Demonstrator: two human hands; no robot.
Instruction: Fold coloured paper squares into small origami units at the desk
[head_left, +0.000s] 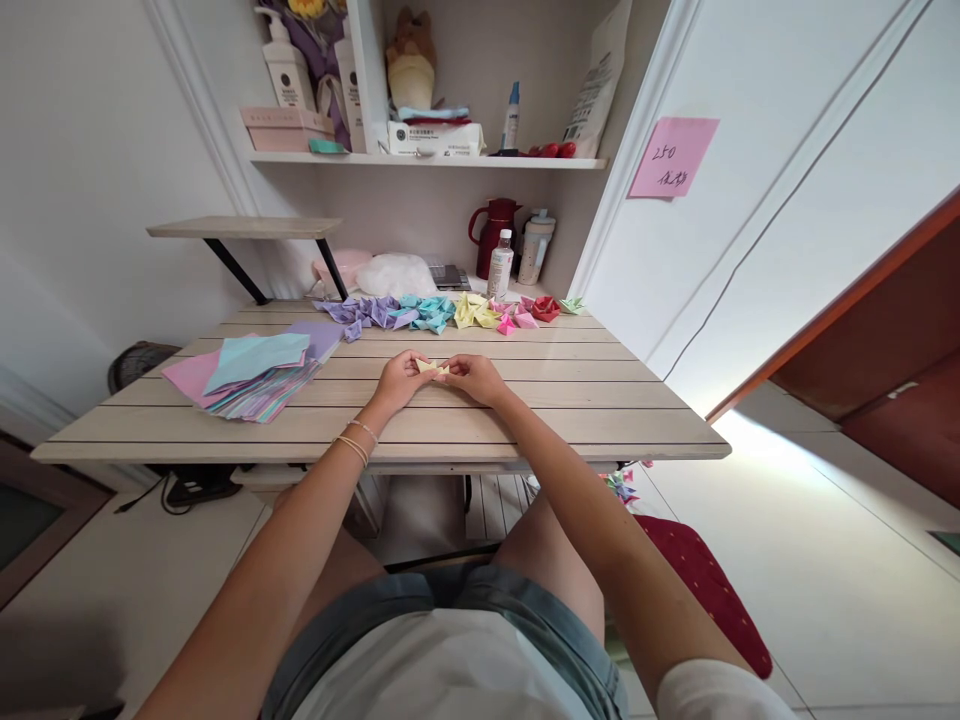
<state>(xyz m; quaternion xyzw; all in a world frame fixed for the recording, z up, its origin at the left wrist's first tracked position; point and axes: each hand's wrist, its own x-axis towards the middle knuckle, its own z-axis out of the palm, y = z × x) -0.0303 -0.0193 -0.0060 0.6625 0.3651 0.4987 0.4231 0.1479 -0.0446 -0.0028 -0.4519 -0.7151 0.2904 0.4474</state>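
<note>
A small piece of folded yellow paper (433, 368) is held between my two hands above the middle of the table (600, 410). My left hand (403, 382) pinches its left end, and my right hand (475, 378) grips the right end. Fingers cover part of the folds, so the full shape is hidden. Beyond my hands lies a row of folded paper pieces: purple ones (375, 313), blue ones (429, 313), yellow ones (475, 312), pink ones (517, 314), a red one (546, 308) and a green one (572, 305).
A fanned stack of coloured paper sheets (259, 365) lies at the left. Behind the row stand a bottle (500, 265), a red jug (495, 235) and a tumbler (536, 247). A small raised shelf (247, 228) rests on the table's back left.
</note>
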